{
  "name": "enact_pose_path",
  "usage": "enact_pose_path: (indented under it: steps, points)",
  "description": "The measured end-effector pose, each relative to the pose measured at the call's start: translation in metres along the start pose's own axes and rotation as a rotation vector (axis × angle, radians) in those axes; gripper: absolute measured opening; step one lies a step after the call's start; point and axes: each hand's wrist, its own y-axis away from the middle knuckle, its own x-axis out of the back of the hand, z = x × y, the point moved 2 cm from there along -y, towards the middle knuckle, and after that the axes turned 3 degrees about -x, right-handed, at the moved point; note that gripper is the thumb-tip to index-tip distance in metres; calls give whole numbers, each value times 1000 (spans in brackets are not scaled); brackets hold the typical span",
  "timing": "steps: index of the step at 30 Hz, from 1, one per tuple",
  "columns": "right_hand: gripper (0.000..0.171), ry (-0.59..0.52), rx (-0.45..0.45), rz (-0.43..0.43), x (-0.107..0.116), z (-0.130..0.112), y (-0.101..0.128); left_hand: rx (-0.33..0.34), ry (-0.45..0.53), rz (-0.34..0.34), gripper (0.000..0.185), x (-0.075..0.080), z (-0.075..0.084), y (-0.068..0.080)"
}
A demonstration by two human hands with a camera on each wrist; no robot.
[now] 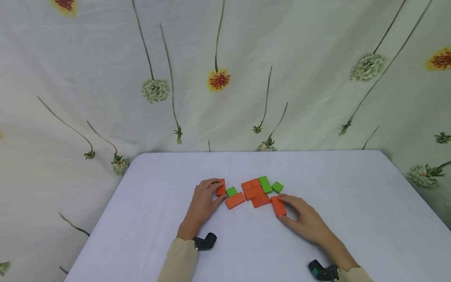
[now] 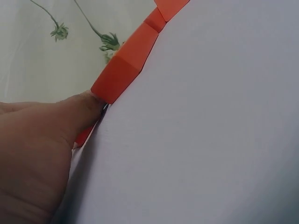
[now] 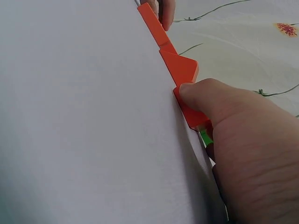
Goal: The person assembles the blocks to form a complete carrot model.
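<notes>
Left hand [image 1: 202, 199] pinches the leftmost orange block [image 1: 220, 190], right hand [image 1: 307, 220] grips the rightmost orange block [image 1: 278, 206], hands apart, long green block [image 1: 265, 185] between!

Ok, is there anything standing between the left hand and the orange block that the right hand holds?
Yes. Just beside the left hand lies one orange block, with a small green block behind it; then a group of orange blocks reaches close to the held block in the right hand.

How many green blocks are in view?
3: left green block by the left hand, long green block beside orange blocks, right green block by the right hand. Hands may hide more.
</notes>
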Motion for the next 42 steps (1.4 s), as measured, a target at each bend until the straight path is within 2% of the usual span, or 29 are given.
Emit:
enact_pose_path:
  steps: [2,4,9,15,19,24,31,35,42]
  points:
    - [57,1,-2,5,0,-1,0,-16,2,3,43,0,-1,1]
    - [57,-9,-10,8,-1,-2,1,-4,7,-11,41,0,-2,2]
    - [57,-24,-28,-3,-6,-2,4,75,51,-60,44,-1,-6,10]
    - [59,-14,-8,30,-8,-3,7,183,106,-15,52,2,-13,16]
    - [62,-3,-7,46,-9,-2,7,238,124,-38,55,7,-12,23]
    - [62,16,6,48,-9,-1,6,200,132,-107,55,12,0,34]
    - [62,14,16,70,-1,-3,0,121,143,-159,59,10,19,35]
    - [61,13,17,61,-1,-3,-1,107,137,-164,59,11,26,39]
    - [64,-43,44,93,-3,-7,4,61,107,-148,56,13,39,49]
